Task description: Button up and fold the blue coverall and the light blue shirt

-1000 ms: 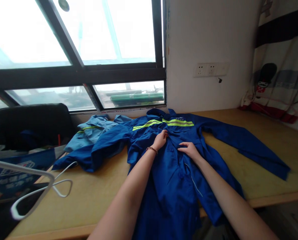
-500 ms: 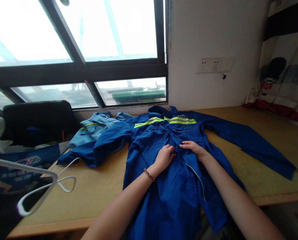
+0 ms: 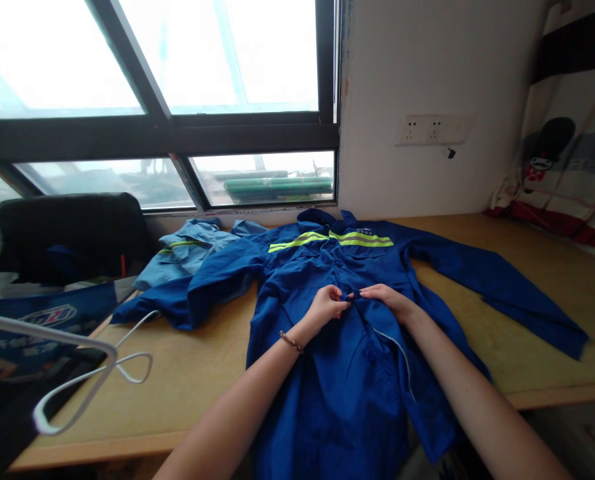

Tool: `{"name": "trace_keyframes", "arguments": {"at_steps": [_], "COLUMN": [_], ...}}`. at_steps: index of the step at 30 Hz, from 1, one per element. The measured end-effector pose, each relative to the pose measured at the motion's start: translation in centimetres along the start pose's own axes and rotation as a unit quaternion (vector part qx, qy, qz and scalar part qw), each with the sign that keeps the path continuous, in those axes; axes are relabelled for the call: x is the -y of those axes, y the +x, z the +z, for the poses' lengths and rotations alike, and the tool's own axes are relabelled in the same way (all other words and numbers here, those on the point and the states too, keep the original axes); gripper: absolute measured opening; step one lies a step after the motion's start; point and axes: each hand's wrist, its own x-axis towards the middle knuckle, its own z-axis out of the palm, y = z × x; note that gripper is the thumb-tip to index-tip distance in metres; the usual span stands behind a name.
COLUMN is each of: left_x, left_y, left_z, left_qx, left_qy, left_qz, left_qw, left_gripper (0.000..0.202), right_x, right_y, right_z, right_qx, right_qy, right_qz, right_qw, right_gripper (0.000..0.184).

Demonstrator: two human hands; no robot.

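A dark blue work jacket point(image 3: 337, 360) with yellow-green reflective stripes lies spread face up on the wooden table point(image 3: 187, 373), sleeves out to both sides. My left hand point(image 3: 324, 308), with a bead bracelet at the wrist, pinches the jacket's front edge at mid chest. My right hand point(image 3: 387, 300) pinches the opposite front edge, fingertips almost touching the left ones. Both hands are closed on the fabric around a button.
A lighter blue garment point(image 3: 187, 250) lies folded at the back left near the window. A white clothes hanger point(image 3: 77, 373) sticks in from the left. A black chair back point(image 3: 72, 233) stands at left; a patterned curtain point(image 3: 562, 160) hangs at right; wall sockets point(image 3: 430, 130) above the table.
My left hand came down from near the collar to mid chest. Both hands went from lying flat on the cloth to pinching the front edges together.
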Motion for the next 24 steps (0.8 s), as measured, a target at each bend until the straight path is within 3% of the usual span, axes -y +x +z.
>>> {"name": "trace_keyframes", "arguments": {"at_steps": [6,12,24], "left_x": [-1.1,-1.2,-0.7], "left_y": [-0.9,-1.0,-1.0], "left_z": [-0.1,-0.4,-0.2], "left_qx": [0.030,0.055,0.035], "left_qy": [-0.162,-0.255,-0.232], "left_qz": [-0.066,-0.055,-0.043], "left_qw": [0.984,0.964,0.971], "left_gripper": [0.035,0.029,0.023], "right_x": [0.1,-0.3,0.8], "right_y": [-0.1,0.2,-0.7], "right_z": [0.2,0.0,0.7], "right_qx": [0.008,-0.025,-0.078], "right_qy": [0.014,0.038,0.030], "right_qz": [-0.018,-0.005,-0.055], "right_qw": [1.000,0.999,0.995], "right_gripper": [0.030,0.024,0.028]}}
